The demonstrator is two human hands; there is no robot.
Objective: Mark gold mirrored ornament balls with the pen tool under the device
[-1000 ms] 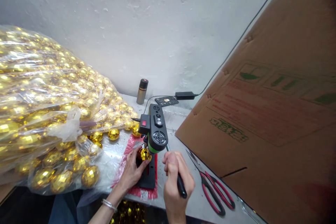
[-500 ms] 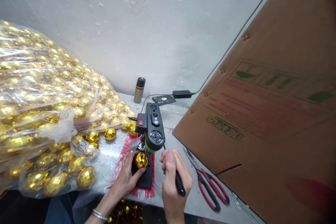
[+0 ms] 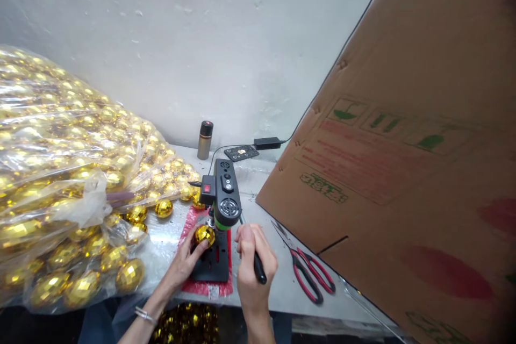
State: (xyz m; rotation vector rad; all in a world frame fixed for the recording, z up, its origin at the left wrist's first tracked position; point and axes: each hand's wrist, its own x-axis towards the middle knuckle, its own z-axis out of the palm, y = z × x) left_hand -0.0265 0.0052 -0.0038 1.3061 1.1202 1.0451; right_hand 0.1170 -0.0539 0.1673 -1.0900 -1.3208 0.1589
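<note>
My left hand (image 3: 186, 259) is closed around a shiny gold faceted ball (image 3: 205, 236), thumb across its near side. The ball sits at the left of a small black bench drill press (image 3: 228, 188), just below its head and over the upper left of the slotted black base plate (image 3: 215, 263). The drill bit cannot be made out. My right hand (image 3: 256, 260) is wrapped around a black lever handle (image 3: 260, 269). A thin rod runs from that fist to the press's right side. Red plastic wrap (image 3: 189, 220) lies beneath the base.
A large clear bag of gold balls (image 3: 72, 134) fills the left, with loose balls (image 3: 164, 208) beside it. Red-handled scissors (image 3: 310, 271) lie right of my right hand, near a big cardboard box (image 3: 382, 145). Behind are a bottle (image 3: 205, 141), phone (image 3: 242, 152) and power adapter (image 3: 267, 143).
My left hand has drawn the ball leftward from the middle of the base plate, uncovering its slots. The right hand keeps its grip on the lever handle. The whole view has shifted slightly.
</note>
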